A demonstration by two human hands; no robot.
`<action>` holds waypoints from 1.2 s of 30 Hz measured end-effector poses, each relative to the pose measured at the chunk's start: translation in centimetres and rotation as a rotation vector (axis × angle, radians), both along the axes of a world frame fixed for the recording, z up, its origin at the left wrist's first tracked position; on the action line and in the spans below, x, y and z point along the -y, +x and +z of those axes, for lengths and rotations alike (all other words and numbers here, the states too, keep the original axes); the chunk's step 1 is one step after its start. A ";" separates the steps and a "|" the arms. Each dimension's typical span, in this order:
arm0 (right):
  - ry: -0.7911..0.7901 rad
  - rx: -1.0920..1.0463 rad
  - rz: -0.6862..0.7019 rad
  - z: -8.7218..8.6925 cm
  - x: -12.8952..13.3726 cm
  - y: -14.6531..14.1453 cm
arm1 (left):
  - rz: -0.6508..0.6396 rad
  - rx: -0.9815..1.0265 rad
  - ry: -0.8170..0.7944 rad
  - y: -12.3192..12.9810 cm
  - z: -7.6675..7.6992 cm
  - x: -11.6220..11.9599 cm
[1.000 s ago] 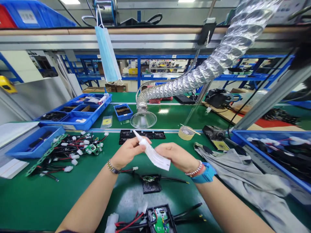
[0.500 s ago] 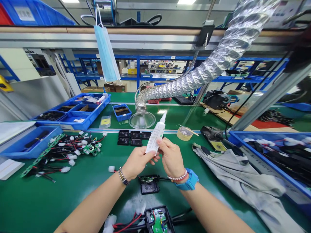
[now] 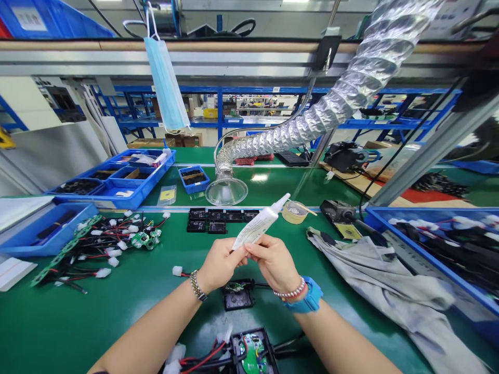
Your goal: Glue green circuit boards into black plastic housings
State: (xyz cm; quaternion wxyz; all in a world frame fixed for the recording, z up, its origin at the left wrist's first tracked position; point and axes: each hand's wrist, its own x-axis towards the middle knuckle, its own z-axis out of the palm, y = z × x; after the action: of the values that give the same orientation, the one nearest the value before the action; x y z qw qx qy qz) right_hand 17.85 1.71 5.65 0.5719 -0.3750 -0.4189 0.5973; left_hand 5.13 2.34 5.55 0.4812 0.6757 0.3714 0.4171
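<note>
Tube (image 3: 258,226), end hidden between left hand (image 3: 218,265), right hand (image 3: 273,262).

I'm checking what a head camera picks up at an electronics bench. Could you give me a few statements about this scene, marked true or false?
1. The left hand and right hand both hold a white squeeze tube. True.
2. The blue watch is on the left wrist. False: it is on the right wrist.
3. The blue surgical mask lies on the green bench. False: it hangs by its ear loops above the bench.
4. An open black housing holding a green circuit board lies on the bench, below the hands. True.
</note>
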 end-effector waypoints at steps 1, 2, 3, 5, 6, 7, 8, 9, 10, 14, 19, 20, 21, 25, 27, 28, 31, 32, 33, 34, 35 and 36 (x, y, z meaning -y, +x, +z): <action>-0.004 0.022 -0.024 -0.1 0.0 0.3 | -0.021 -0.012 -0.001 0.0 -0.1 0.0; -0.007 0.043 -0.043 -0.2 0.0 0.6 | -0.039 -0.023 -0.006 0.1 -0.3 0.0; -0.009 0.060 -0.061 -0.2 0.1 0.8 | -0.055 -0.031 -0.014 0.1 -0.3 0.0; -0.013 0.078 -0.082 -0.1 0.1 1.3 | -0.088 -0.048 -0.033 0.1 -0.4 -0.1; -0.014 0.081 -0.091 0.0 0.0 1.5 | -0.107 -0.061 -0.044 0.1 -0.5 -0.2; -0.014 0.082 -0.100 0.1 0.0 1.6 | -0.128 -0.076 -0.056 0.0 -0.5 -0.3; -0.014 0.081 -0.111 0.3 -0.1 1.7 | -0.146 -0.089 -0.070 -0.1 -0.5 -0.4; -0.015 0.080 -0.122 0.4 -0.2 1.8 | -0.162 -0.096 -0.088 -0.1 -0.5 -0.5; -0.015 0.081 -0.134 0.6 -0.3 1.8 | -0.174 -0.098 -0.109 -0.2 -0.5 -0.6; 0.005 0.091 -0.175 1.2 -0.7 2.1 | -0.199 -0.042 -0.189 0.0 -0.6 -0.6; 0.079 0.205 -0.166 1.8 -0.6 2.8 | -0.160 -0.057 -0.192 0.1 0.1 -0.4; 0.091 0.228 -0.160 1.9 -0.6 2.9 | -0.124 -0.072 -0.180 0.1 0.3 -0.4; 0.104 0.241 -0.158 2.0 -0.5 2.8 | -0.085 -0.080 -0.165 0.0 0.5 -0.3; 0.124 0.231 -0.090 2.1 0.0 1.9 | 0.007 -0.037 -0.073 -0.1 0.7 0.0; 0.106 0.229 -0.008 1.7 0.3 1.1 | 0.018 -0.015 -0.032 0.0 0.6 0.2; 0.097 0.223 0.017 1.5 0.3 0.8 | 0.026 -0.009 -0.018 0.1 0.5 0.4; 0.089 0.183 -0.009 0.9 0.4 0.2 | 0.044 -0.025 0.030 0.2 0.4 0.7; 0.090 0.176 -0.032 0.8 0.4 0.2 | 0.045 -0.042 0.056 0.2 0.4 0.8; 0.090 0.174 -0.057 0.8 0.3 0.3 | 0.045 -0.062 0.086 0.2 0.4 0.9; 0.088 0.172 -0.077 0.9 0.2 0.4 | 0.047 -0.082 0.115 0.2 0.5 1.0; 0.084 0.168 -0.095 1.0 0.1 0.5 | 0.051 -0.099 0.137 0.2 0.5 1.0; 0.078 0.161 -0.110 1.2 0.0 0.7 | 0.056 -0.110 0.149 0.3 0.5 1.1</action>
State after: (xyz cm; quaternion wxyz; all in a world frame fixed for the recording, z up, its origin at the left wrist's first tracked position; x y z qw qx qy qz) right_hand 18.52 1.73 6.83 0.5825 -0.4219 -0.4652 0.5160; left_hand 5.40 1.29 6.02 0.3968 0.7208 0.3836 0.4192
